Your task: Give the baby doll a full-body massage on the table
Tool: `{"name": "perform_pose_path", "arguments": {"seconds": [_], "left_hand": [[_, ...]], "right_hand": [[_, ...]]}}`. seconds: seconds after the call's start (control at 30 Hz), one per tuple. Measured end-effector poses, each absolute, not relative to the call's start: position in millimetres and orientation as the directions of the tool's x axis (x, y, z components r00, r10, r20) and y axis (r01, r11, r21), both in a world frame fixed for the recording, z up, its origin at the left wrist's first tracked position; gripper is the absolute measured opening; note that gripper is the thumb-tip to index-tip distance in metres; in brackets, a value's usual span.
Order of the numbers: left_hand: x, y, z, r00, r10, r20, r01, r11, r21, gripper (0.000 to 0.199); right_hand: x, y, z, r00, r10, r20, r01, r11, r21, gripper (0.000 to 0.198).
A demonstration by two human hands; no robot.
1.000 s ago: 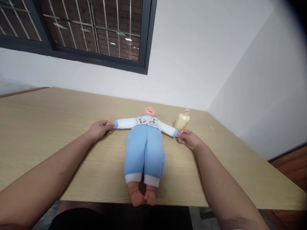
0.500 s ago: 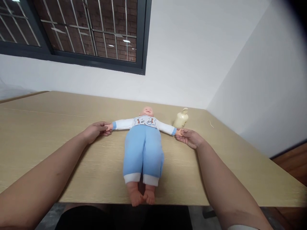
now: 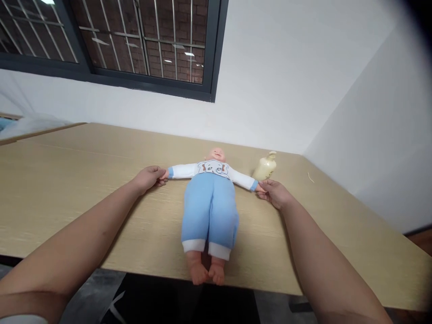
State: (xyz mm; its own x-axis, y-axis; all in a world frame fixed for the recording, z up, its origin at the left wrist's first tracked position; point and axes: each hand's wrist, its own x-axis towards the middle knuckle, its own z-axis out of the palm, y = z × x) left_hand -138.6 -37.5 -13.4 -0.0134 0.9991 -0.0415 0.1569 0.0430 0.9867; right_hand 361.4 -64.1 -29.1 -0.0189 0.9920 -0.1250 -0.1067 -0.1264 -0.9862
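Note:
A baby doll in a white top with an animal face and light blue trousers lies on its back, its bare feet at the table's front edge. Both its arms are stretched out sideways. My left hand is closed round the doll's hand on the left side of the view. On the other side, my right hand pinches the doll's other hand between thumb and fingers. Just behind my right hand stands a cream-coloured pump bottle.
The wooden table reaches back to a white wall. A barred window is set in that wall. Towards the right lies a thin pale strip. Clear plastic sheeting sits at the far left.
The whole view has shifted, so table, doll and bottle appear further right. My fingers have closed more fully over the doll's hands, which both remain held.

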Motion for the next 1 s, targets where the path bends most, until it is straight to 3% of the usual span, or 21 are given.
{"name": "perform_pose_path", "arguments": {"seconds": [0.17, 0.37, 0.6, 0.73, 0.9, 1.0], "left_hand": [[-147, -37, -16, 0.048, 0.998, -0.044, 0.081, 0.040, 0.996, 0.030], [-153, -37, -15, 0.121, 0.991, -0.062, 0.020, 0.060, 0.998, 0.035], [-153, -40, -14, 0.088, 0.995, -0.039, 0.054, 0.034, 0.998, 0.036], [-146, -44, -10, 0.078, 0.997, -0.021, 0.138, 0.010, 0.990, 0.032], [-137, -49, -4, -0.005, 1.000, 0.004, 0.324, -0.002, 0.946, 0.034], [-135, -50, -3, -0.010, 1.000, 0.012, 0.331, -0.008, 0.944, 0.033]], "right_hand": [[363, -65, -27, 0.034, 0.985, -0.168, -0.109, -0.163, -0.981, 0.008], [368, -68, -26, -0.033, 0.985, -0.168, -0.137, -0.171, -0.976, 0.014], [375, -70, -26, -0.170, 0.974, -0.152, -0.133, -0.176, -0.975, 0.030], [367, -68, -28, -0.104, 0.983, -0.149, -0.083, -0.158, -0.984, 0.019], [358, -65, -30, -0.027, 0.992, -0.122, 0.008, -0.122, -0.993, 0.031], [356, -62, -32, 0.014, 0.992, -0.122, 0.062, -0.123, -0.990, 0.034]]}}
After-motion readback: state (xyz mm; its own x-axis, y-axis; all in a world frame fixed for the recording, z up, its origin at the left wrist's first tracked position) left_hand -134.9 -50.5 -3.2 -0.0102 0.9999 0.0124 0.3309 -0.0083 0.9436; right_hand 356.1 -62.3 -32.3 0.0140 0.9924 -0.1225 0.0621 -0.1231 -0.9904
